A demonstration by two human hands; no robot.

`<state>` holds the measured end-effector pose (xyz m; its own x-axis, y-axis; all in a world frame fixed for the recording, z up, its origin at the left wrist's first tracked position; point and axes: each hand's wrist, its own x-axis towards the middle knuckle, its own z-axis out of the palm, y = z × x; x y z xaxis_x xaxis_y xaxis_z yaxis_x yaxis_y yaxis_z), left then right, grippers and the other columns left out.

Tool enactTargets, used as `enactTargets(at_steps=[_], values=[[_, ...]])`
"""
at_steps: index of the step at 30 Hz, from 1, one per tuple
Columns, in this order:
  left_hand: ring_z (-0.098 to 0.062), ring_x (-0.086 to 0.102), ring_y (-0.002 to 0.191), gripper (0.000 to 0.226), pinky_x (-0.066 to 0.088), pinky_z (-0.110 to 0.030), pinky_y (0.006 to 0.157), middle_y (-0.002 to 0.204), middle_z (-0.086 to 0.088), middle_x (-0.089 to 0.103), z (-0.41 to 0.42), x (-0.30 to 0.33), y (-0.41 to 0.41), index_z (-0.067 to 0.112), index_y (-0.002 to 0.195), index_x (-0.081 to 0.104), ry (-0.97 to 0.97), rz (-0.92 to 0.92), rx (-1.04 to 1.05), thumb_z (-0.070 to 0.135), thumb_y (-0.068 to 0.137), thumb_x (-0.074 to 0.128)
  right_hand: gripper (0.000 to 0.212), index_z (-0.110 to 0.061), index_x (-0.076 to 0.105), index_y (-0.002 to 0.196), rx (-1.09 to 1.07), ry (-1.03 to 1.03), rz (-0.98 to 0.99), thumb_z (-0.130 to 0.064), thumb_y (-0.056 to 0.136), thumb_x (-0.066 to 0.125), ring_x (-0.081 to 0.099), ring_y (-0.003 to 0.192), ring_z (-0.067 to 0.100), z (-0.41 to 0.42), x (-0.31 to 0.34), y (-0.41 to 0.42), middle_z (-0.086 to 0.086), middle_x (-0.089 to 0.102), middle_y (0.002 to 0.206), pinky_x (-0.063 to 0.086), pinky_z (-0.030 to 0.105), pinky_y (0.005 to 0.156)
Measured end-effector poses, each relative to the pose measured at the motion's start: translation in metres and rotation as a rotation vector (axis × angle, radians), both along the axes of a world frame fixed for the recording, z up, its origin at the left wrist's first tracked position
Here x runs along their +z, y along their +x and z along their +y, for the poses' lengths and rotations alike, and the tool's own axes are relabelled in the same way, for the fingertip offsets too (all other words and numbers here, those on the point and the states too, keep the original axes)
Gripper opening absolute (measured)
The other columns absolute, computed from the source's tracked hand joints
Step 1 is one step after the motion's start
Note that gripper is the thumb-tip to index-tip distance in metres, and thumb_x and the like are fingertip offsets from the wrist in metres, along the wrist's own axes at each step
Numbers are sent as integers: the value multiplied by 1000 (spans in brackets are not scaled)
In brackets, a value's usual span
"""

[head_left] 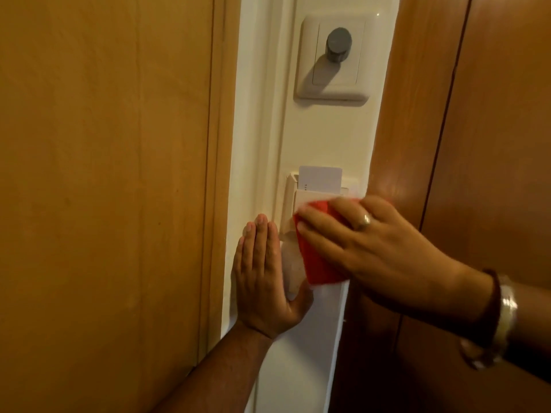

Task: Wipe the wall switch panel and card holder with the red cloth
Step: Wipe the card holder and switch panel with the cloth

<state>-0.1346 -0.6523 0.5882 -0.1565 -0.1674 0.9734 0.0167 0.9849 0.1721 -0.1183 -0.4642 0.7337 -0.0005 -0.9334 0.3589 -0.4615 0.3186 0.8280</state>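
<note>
A cream wall switch panel with a grey round knob sits high on the narrow white wall strip. Below it is the cream card holder with a white card standing in its slot. My right hand presses the red cloth flat against the front of the card holder, covering most of it. My left hand lies flat on the white wall just left of the holder, fingers together and pointing up, holding nothing.
A light wooden door or panel fills the left side, and a darker reddish wooden panel fills the right. The white wall strip between them is narrow. My right wrist wears a bracelet and a watch.
</note>
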Motion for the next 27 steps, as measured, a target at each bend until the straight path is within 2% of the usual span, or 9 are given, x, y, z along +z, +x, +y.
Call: enactTargets(at_steps=[3,6,10,14,16,18,20,23,27], values=[[-30,18,151,94,23,-48,121,161,-17,24,0,1,-1,5,151,22,12,1,4,73,86,30,96,-17,45,135,8,-4,-48,-28,49,86,52,114,39,10,5,-7,13,48,140,48,48,80],[-31,19,151,94,24,-50,120,160,-17,24,1,2,0,5,151,23,10,6,4,71,86,33,91,-15,44,135,22,-108,-93,-27,54,83,53,111,40,4,9,-6,14,50,138,48,49,78],[-30,17,152,97,22,-48,121,161,-16,21,0,1,0,5,152,20,3,-9,18,65,80,46,94,-18,41,139,4,10,-56,-28,55,82,51,118,37,20,-10,-10,11,44,144,48,48,84],[-30,16,152,95,19,-44,123,162,-14,20,-2,1,-2,6,152,19,-7,1,33,60,80,48,82,-17,39,139,41,-199,-103,-27,63,65,53,113,39,30,16,-17,14,46,142,46,52,85],[-29,16,152,94,18,-43,123,162,-14,19,-2,0,-1,7,153,18,-4,-4,29,60,81,47,83,-14,41,139,21,-229,-115,-27,62,70,54,112,41,26,3,-15,16,46,141,46,53,84],[-29,15,152,93,17,-43,123,163,-13,19,-1,0,-1,7,153,19,10,-11,19,60,82,46,92,-14,47,135,4,-146,-127,-27,52,83,57,108,40,26,-22,-11,16,50,138,50,52,80],[-28,15,152,92,17,-44,123,163,-13,19,0,0,-2,7,153,20,23,-13,20,63,83,43,95,-16,49,134,-15,-96,-141,-28,47,88,59,106,38,27,-25,-9,15,52,136,52,49,78],[-30,17,152,94,21,-46,122,162,-15,21,1,0,-1,5,152,22,16,-18,18,70,85,35,87,-13,47,134,1,-267,-170,-25,56,83,57,106,40,18,-5,-7,17,52,135,49,50,80],[-34,23,149,89,24,-50,120,159,-19,27,3,2,0,4,149,26,19,-5,0,70,88,31,75,-14,49,131,-8,-91,-91,-28,63,76,57,102,38,-12,0,7,15,55,131,47,45,75]])
